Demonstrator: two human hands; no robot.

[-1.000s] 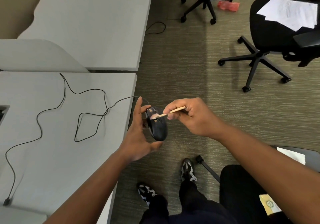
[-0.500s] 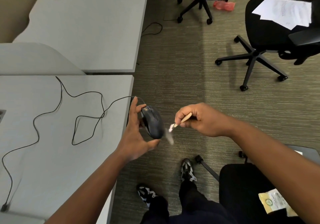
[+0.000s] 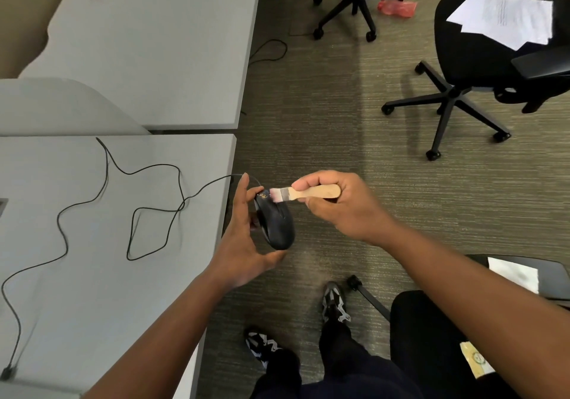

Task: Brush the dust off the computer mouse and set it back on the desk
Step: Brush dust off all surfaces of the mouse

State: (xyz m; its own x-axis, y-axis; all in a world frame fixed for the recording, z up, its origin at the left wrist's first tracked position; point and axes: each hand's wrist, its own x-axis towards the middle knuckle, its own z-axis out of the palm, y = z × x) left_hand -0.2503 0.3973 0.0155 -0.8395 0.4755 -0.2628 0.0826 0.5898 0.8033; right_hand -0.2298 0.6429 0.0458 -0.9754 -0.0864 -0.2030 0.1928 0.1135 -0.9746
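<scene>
Grey desk (image 3: pixel 92 275) on the left carries the looping black cable (image 3: pixel 154 210), which runs off the edge to the mouse (image 3: pixel 277 225). That mouse hangs over the carpet, pinched between the left hand's (image 3: pixel 243 244) thumb and fingers, a loose-looking grip. To the right, the right hand (image 3: pixel 339 204) is clamped round the wooden brush (image 3: pixel 305 193), bristles on the mouse's front. A hard stroke could knock the mouse free, or the cable could snag.
</scene>
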